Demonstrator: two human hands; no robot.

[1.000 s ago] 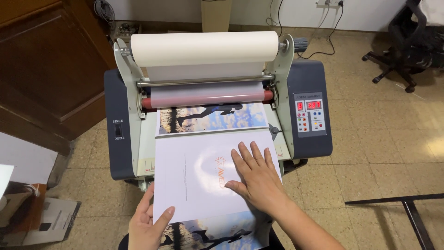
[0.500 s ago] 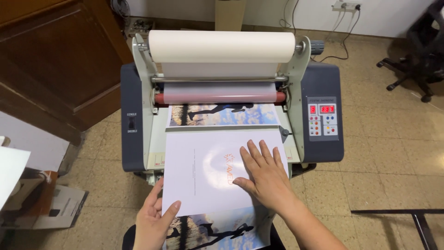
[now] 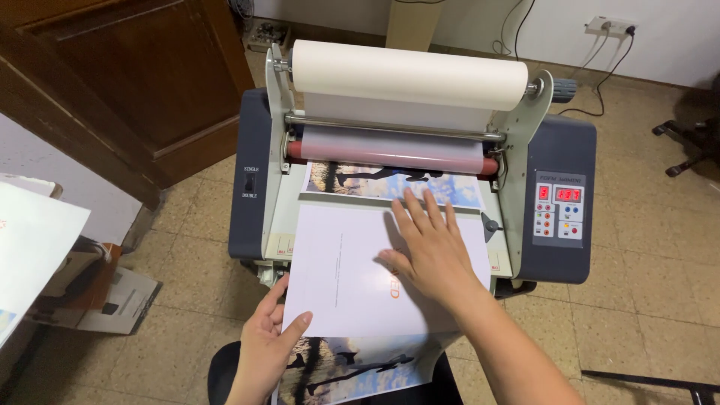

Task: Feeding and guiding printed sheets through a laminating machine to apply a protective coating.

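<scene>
the right hand (image 3: 431,251) lies flat with fingers spread, gripping nothing, on the white paper sheet (image 3: 352,277) covering the glossy printed poster (image 3: 390,184) on the feed table of the grey roll laminator (image 3: 259,180), while the left hand (image 3: 270,341) pinches the sheet's near left corner. best kept square with light, even pressure as the red rubber roller (image 3: 394,161) takes it. against half a second ago, the right fingertips sit closer to the roller and the view sits nearer.

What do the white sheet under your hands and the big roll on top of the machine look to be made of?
White sheet: looks like thin matte paper; it lies flat, and faint print shows through it. Roll: probably laminating film or paper, off-white with a soft sheen, wound smooth on a spindle. Right hand presses flat; left hand pinches the edge.
</scene>
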